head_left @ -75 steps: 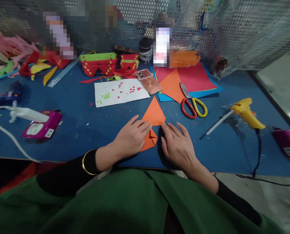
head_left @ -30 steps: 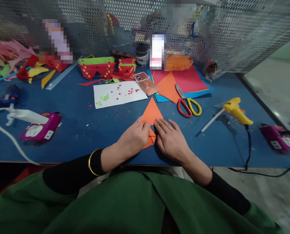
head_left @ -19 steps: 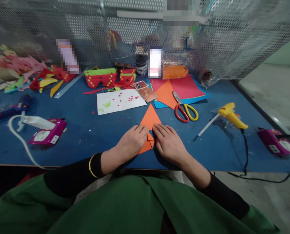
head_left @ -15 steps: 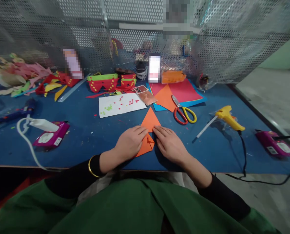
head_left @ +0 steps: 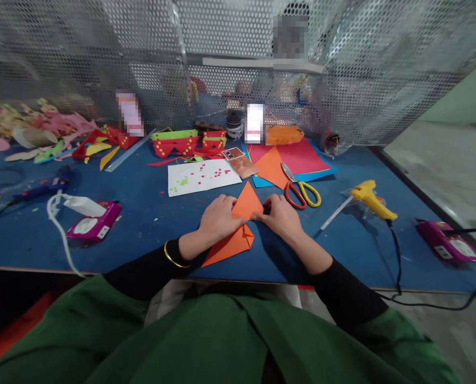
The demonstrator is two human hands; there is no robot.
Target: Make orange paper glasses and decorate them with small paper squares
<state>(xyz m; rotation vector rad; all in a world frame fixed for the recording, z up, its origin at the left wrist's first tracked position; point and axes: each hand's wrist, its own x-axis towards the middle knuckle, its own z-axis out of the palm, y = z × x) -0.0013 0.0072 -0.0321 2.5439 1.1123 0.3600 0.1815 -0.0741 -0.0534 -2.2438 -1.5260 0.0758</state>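
Paper (head_left: 249, 202) with an orange peak sits between left hand (head_left: 219, 218) and right hand (head_left: 281, 220), each pinching a lower side, over the blue table (head_left: 142, 213); likely light, thin and easily creased, it seems best held softly by its edges

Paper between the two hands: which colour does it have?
The paper is orange, best seen in the head view.

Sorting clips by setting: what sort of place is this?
Probably a paper-craft workbench, perhaps in a small workshop. The signs: orange paper in the person's hands, scissors with one red and one yellow handle, and a yellow glue gun, all at a blue tabletop.
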